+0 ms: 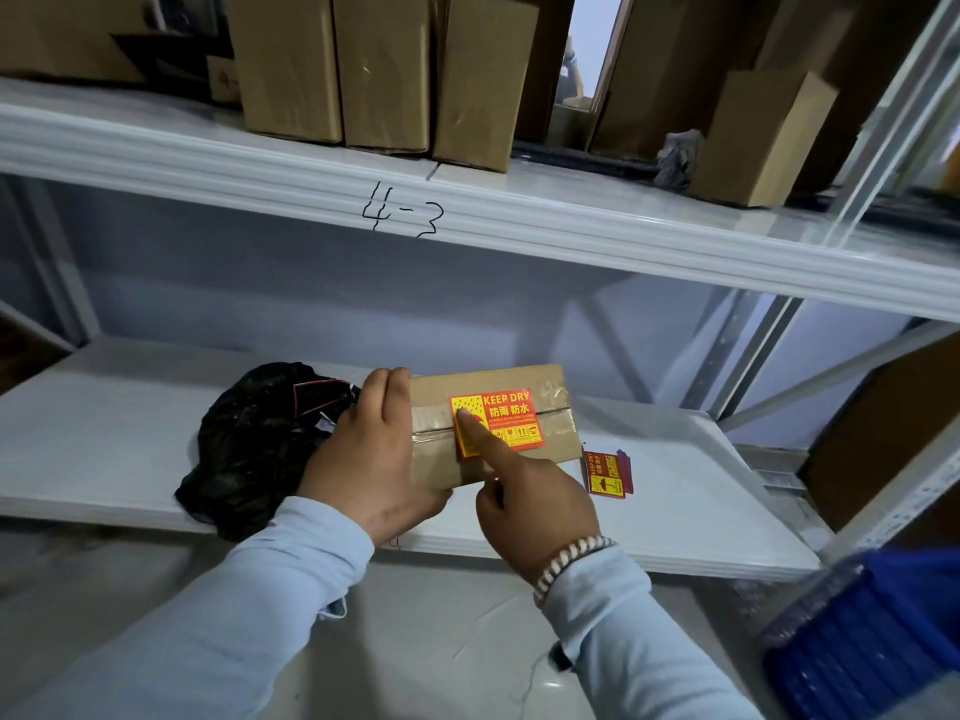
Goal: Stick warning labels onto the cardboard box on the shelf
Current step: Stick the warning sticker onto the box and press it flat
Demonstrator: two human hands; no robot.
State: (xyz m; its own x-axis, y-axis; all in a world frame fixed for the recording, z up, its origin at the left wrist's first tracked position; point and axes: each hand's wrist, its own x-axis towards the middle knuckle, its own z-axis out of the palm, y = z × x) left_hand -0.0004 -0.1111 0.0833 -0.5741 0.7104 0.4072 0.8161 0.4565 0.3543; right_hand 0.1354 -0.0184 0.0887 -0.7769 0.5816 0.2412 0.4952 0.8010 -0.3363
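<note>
A small taped cardboard box [540,387] lies on the lower white shelf [104,433]. A red and yellow "KEEP DRY" label [511,415] sits on its top face, across the tape seam. My left hand [374,454] grips the box's left end, fingers over the top and thumb at the near side. My right hand [535,501] has its index finger stretched out, the tip pressing on the label's left part; the other fingers are curled. A small stack of spare labels [607,472] lies on the shelf just right of the box.
A crumpled black plastic bag [249,439] lies left of the box, touching my left hand. The upper shelf [467,210], marked "4-3", carries several upright cardboard boxes [384,70]. A blue crate [872,641] stands at the lower right, metal uprights on the right.
</note>
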